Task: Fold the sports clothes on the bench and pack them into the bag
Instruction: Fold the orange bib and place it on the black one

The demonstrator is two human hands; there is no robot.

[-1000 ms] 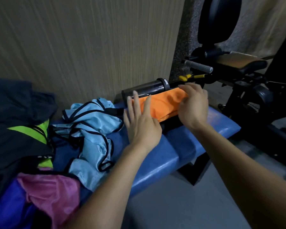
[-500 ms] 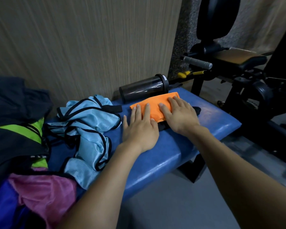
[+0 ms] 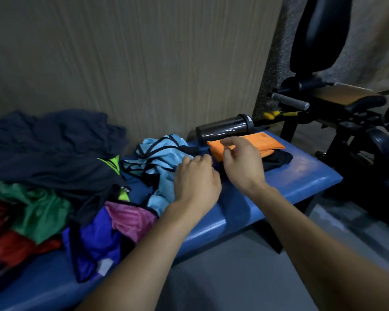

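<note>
Overhead, the head view shows two bare hands above a blue padded bench (image 3: 290, 176): the left hand (image 3: 197, 182) hovers with fingers loosely curled over the edge of a crumpled light-blue bib with black trim (image 3: 160, 160), and whether it touches the cloth I cannot tell; the right hand (image 3: 241, 162) hangs with fingers loosely bent, gripping nothing, just in front of one folded orange garment (image 3: 256, 143). That orange piece lies on a folded black garment (image 3: 279, 159) near the bench's far end. One dark bottle (image 3: 225, 129) lies on its side behind them against the wall. To the left sits an unfolded heap: one large dark garment (image 3: 50, 149), one green (image 3: 38, 212), one red (image 3: 14, 245), one pink (image 3: 130, 218), one blue-violet (image 3: 94, 243), and a neon-yellow scrap (image 3: 111, 162). Black gym equipment (image 3: 346, 113) stands right
</note>
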